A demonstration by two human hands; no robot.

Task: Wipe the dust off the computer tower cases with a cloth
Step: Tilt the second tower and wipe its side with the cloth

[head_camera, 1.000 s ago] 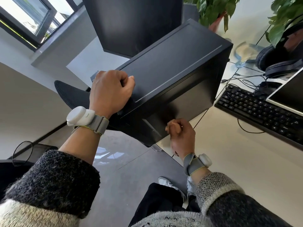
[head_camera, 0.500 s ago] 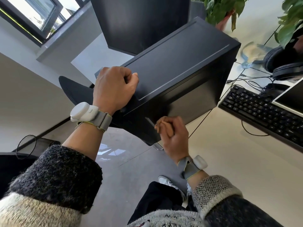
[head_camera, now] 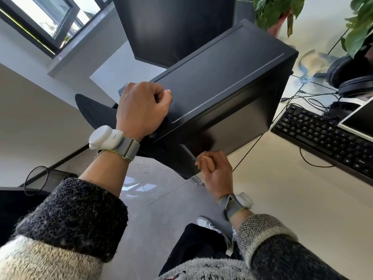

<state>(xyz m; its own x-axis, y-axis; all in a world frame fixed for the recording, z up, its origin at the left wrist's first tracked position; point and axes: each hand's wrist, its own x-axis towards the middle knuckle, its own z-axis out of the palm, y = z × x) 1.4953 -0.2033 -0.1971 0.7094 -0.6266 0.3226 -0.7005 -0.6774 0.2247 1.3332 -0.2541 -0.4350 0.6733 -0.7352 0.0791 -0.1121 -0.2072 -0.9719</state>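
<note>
Against the tower case (head_camera: 222,81) front, right hand (head_camera: 217,172) grasping cloth (head_camera: 202,158); left hand (head_camera: 141,110) clenched on top.

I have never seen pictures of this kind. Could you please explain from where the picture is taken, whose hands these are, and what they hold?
There is no machine here. A person works with bare hands, and the single camera sits on the person's head, looking forward and down. The left hand rests as a fist on top of the black computer tower case. The right hand pinches a small tan cloth at the case's near lower edge. Each wrist carries a white device on a grey band. On the pale desk to the right lie a black keyboard and headphones.
</note>
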